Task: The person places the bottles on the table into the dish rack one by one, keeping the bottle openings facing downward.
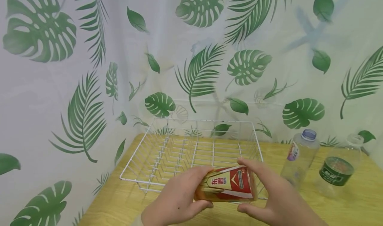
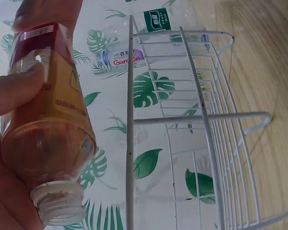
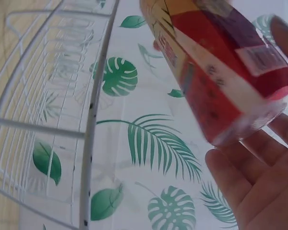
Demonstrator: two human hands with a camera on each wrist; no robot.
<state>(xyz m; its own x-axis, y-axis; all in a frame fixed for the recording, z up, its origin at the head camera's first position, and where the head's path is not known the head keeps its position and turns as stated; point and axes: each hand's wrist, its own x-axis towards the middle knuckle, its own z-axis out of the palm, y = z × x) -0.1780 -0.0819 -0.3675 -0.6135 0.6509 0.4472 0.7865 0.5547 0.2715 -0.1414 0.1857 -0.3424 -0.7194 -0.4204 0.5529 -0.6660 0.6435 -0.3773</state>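
Note:
A plastic drink bottle (image 1: 225,184) with a red and yellow label lies sideways above the front of a white wire rack (image 1: 213,152). My left hand (image 1: 179,196) grips its neck half, the thumb across the label in the left wrist view. The threaded mouth (image 2: 60,203) shows there without a cap. At the other end, my right hand (image 1: 276,194) is around the base, fingers spread. In the right wrist view its fingers (image 3: 230,177) lie close under the base and the thumb stands apart; whether a fingertip touches cannot be told.
On the wooden table (image 1: 115,199), right of the rack, stand two clear bottles: one with a purple and white label (image 1: 300,159), another with a green label (image 1: 336,171). A leaf-patterned sheet (image 1: 167,83) hangs behind and at the left.

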